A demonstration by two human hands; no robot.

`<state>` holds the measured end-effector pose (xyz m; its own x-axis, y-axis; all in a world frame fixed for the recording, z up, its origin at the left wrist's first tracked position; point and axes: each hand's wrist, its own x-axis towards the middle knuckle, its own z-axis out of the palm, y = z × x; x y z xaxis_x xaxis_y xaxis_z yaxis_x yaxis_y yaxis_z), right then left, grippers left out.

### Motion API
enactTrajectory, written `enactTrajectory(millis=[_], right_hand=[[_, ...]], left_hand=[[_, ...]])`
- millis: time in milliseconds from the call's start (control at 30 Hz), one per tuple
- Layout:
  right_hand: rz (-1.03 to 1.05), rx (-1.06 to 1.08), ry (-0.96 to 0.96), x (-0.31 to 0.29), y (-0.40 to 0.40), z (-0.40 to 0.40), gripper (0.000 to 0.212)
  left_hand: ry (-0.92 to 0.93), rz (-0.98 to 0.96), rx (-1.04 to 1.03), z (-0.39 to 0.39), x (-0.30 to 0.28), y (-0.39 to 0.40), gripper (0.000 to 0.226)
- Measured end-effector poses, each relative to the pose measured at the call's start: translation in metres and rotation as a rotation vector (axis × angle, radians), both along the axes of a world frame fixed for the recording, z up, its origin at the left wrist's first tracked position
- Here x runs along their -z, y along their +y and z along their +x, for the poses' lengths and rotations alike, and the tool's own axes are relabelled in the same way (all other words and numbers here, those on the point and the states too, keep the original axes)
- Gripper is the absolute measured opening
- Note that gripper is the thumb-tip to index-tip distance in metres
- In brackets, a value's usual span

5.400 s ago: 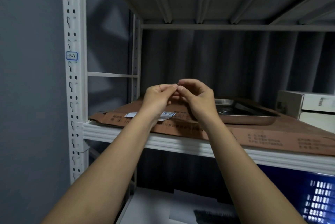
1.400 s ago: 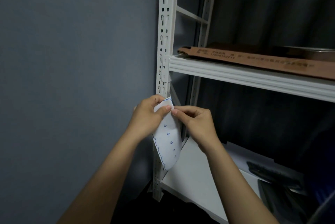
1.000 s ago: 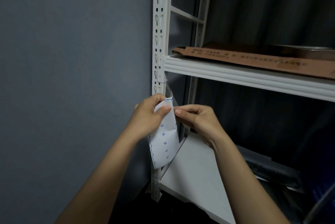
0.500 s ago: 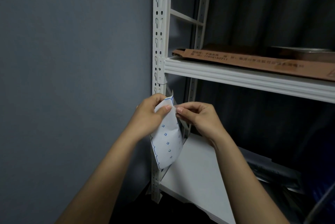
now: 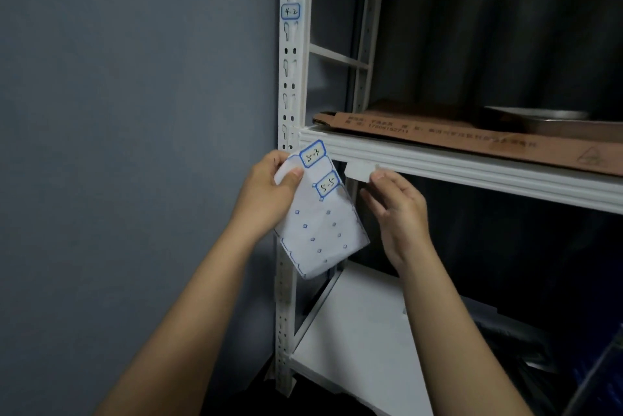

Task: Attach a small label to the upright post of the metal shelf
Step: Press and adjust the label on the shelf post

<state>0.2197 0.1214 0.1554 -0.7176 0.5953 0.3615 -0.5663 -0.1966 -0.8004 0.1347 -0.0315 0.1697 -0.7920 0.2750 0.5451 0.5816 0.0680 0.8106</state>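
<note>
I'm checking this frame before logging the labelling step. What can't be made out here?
Head view only:
- Peeled label in the right hand: its printed face is turned away, so the text is unreadable.
- Label sheet: the left hand covers its upper left corner.
- Upright post: top cut off by the frame edge.
- Cardboard print: too small, blurred.

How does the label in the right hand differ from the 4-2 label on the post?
The peeled label is pinched at the right hand's fingertips, off the upright post; the 4-2 label is stuck flat on it, higher up. The peeled label shows a blank pale face; the 4-2 label shows a blue border and handwriting. Both are small rounded rectangles.
</note>
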Motion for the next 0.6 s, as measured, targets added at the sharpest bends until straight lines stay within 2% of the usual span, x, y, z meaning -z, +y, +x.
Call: enactTrajectory(millis=[67,133,233,333,400,467,600], right_hand=[[0.037,-0.090,0.012,-0.011,0.009,0.004,0.017],[0.164,-0.127,-0.031,-0.025,0.022,0.007,0.015],[0.423,-0.014,-0.159,-0.056,0.041,0.013,0.017],[0.530,0.103,-0.210,-0.094,0.063,0.019,0.010],[0.550,0.093,-0.226,-0.116,0.077,0.019,0.008],[0.512,0.119,-0.215,-0.133,0.091,0.014,0.009],[0.345,0.303,-0.198,-0.149,0.123,-0.012,0.008]], left_hand=[[0.019,0.034,0.013,0.002,-0.021,0.011,0.013],[0.038,0.061,0.034,0.001,-0.044,0.027,0.014],[0.084,0.082,0.052,-0.002,-0.079,0.054,0.017],[0.142,0.038,0.052,-0.005,-0.112,0.080,0.007],[0.188,0.012,0.025,-0.008,-0.130,0.099,0.005],[0.238,0.022,-0.024,-0.016,-0.141,0.119,0.016],[0.329,-0.004,-0.299,-0.026,-0.144,0.151,0.043]])
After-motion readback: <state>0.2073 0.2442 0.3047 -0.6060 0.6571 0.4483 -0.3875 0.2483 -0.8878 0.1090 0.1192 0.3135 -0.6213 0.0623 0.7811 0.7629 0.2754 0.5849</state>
